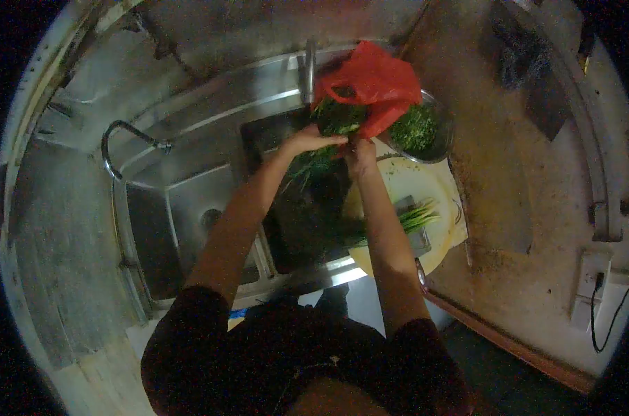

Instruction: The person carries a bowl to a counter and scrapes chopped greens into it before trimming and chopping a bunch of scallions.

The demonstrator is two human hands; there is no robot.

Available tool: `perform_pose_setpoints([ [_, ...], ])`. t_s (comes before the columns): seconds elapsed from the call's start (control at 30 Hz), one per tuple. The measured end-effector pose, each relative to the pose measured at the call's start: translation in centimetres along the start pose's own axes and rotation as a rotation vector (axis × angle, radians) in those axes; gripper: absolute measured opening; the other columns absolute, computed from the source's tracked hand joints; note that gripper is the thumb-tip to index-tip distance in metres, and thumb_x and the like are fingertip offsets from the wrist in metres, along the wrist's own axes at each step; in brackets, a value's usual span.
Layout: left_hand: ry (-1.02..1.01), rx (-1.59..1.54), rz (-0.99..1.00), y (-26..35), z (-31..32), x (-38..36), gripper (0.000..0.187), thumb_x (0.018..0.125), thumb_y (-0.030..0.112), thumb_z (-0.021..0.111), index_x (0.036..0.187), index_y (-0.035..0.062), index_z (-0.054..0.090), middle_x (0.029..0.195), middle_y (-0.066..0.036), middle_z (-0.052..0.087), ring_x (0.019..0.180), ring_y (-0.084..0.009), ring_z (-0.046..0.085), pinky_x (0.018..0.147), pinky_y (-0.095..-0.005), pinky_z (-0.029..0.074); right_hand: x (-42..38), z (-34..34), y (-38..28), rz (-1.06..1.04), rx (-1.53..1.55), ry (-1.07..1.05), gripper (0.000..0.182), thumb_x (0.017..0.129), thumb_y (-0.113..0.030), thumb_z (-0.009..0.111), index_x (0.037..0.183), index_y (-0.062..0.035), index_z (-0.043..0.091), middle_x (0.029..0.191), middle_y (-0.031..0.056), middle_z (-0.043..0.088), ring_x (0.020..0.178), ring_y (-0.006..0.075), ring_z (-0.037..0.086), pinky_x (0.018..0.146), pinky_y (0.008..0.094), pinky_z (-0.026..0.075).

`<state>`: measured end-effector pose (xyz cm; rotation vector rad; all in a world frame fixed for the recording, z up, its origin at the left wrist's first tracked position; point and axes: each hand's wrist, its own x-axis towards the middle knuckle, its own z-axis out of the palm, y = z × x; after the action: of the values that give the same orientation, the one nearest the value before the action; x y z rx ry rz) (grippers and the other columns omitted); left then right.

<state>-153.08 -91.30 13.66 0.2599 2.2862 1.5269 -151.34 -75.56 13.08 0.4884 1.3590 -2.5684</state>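
Observation:
A red plastic bag (387, 76) slumps at the back of the sink, a handle loop hanging toward me. Leafy greens (337, 116) spill from under it, and thin fronds hang below my hands over the dark right basin. My left hand (313, 141) is closed on the greens, its thumb stretched toward the other hand; the remaining fingers are partly hidden. Close beside it, my right hand (360, 154) is closed at the bag's lower edge, touching the red plastic. Exactly what lies between its fingers is hard to see.
A metal bowl (442, 142) holds chopped greens. On the round cutting board (377, 258) lie spring onions (420, 215) and a cleaver (420, 243). A curved faucet (113, 142) stands by the left basin (196, 208). A socket with a cord (595, 305) is far right.

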Motion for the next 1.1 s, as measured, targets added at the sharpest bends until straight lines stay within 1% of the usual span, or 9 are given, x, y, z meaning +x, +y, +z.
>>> perform_pose_setpoints([
  [0.27, -0.088, -0.299, -0.483, 1.4, -1.6, -0.2, 0.058, 0.063, 0.04, 0.067, 0.107, 0.0042, 0.053, 0.098, -0.009, 0.057, 0.089, -0.019, 0.052, 0.079, -0.0311, 0.041, -1.2, 0.8, -1.7, -0.024, 0.076, -0.091, 0.013, 0.078, -0.005, 0.044, 0.091, -0.0036, 0.046, 0.074, 0.0063, 0.052, 0.061, 0.0183, 0.05, 0.053, 0.0301, 0.042],
  [0.37, -0.115, -0.07, -0.544, 3.8, -2.4, -0.2, 0.06, 0.062, 0.04, 0.068, 0.109, 0.0052, 0.053, 0.101, -0.009, 0.056, 0.091, -0.02, 0.052, 0.081, -0.0339, 0.041, -2.3, -0.4, -1.9, -0.052, 0.009, -0.09, 0.014, 0.077, -0.002, 0.042, 0.09, -0.004, 0.048, 0.07, 0.0053, 0.051, 0.058, 0.0176, 0.049, 0.051, 0.0297, 0.042],
  [0.43, -0.09, 0.073, -0.401, 3.9, -1.8, -0.1, 0.056, 0.064, 0.038, 0.067, 0.108, 0.0065, 0.053, 0.102, -0.008, 0.056, 0.09, -0.0206, 0.053, 0.08, -0.0338, 0.042, 0.2, -3.7, 1.2, -0.193, -0.137, -0.21, 0.013, 0.076, -0.003, 0.045, 0.087, -0.0045, 0.051, 0.069, 0.0049, 0.052, 0.058, 0.0166, 0.05, 0.051, 0.0293, 0.043],
  [0.47, -0.067, 0.206, -0.264, 3.4, -1.4, 0.3, 0.052, 0.066, 0.036, 0.066, 0.108, 0.0078, 0.053, 0.103, -0.008, 0.056, 0.089, -0.0211, 0.054, 0.079, -0.0336, 0.042, 1.4, -5.6, 2.4, -0.241, -0.6, -0.104, 0.016, 0.072, -0.001, 0.046, 0.086, -0.0043, 0.053, 0.072, 0.004, 0.054, 0.058, 0.0147, 0.049, 0.052, 0.0281, 0.042],
  [0.57, 0.06, 0.339, -0.038, -8.3, 1.0, 4.8, 0.058, 0.067, 0.034, 0.065, 0.115, 0.0081, 0.046, 0.114, -0.007, 0.05, 0.098, -0.0233, 0.05, 0.087, -0.0336, 0.038, -2.4, -2.7, 0.1, -0.213, -0.451, -0.135, 0.021, 0.072, -0.003, 0.05, 0.093, -0.0039, 0.052, 0.076, 0.0033, 0.055, 0.058, 0.0138, 0.05, 0.054, 0.0269, 0.043],
  [0.63, 0.07, 0.41, -0.151, -3.4, 0.4, 3.2, 0.06, 0.068, 0.03, 0.065, 0.119, 0.0085, 0.042, 0.119, -0.006, 0.046, 0.103, -0.0225, 0.047, 0.09, -0.033, 0.036, -2.4, -3.4, -0.6, -0.107, -0.535, -0.189, 0.027, 0.075, -0.007, 0.052, 0.101, -0.0043, 0.049, 0.084, 0.0036, 0.056, 0.069, 0.0135, 0.053, 0.061, 0.0267, 0.044],
  [0.73, 0.009, -0.045, -0.126, -0.5, -1.8, 2.3, 0.053, 0.062, 0.033, 0.068, 0.106, 0.007, 0.053, 0.1, -0.009, 0.056, 0.093, -0.0183, 0.051, 0.083, -0.0315, 0.039, -3.0, -3.6, -1.4, -0.028, -0.258, -0.088, 0.032, 0.077, -0.015, 0.054, 0.107, -0.0059, 0.045, 0.093, 0.0045, 0.055, 0.082, 0.0144, 0.053, 0.07, 0.0287, 0.044],
  [1.0, 0.03, 0.162, -0.177, 14.2, -2.1, -5.3, 0.049, 0.07, 0.029, 0.064, 0.109, 0.0035, 0.05, 0.101, -0.006, 0.055, 0.093, -0.0156, 0.049, 0.083, -0.0302, 0.039, -5.3, -3.3, -4.5, 0.228, 0.375, -0.403, 0.049, 0.079, -0.047, 0.049, 0.114, -0.0143, 0.041, 0.105, 0.0016, 0.052, 0.094, 0.0191, 0.05, 0.08, 0.0357, 0.041],
  [1.1, -0.063, 0.004, -0.223, 8.0, -1.4, -5.8, 0.051, 0.071, 0.031, 0.063, 0.111, 0.0036, 0.049, 0.102, -0.006, 0.054, 0.094, -0.0169, 0.049, 0.084, -0.0314, 0.038, -4.4, -2.6, -1.7, 0.235, 0.536, -0.51, 0.056, 0.078, -0.054, 0.046, 0.118, -0.0162, 0.039, 0.109, 0.0032, 0.049, 0.097, 0.0208, 0.049, 0.081, 0.0383, 0.041],
])
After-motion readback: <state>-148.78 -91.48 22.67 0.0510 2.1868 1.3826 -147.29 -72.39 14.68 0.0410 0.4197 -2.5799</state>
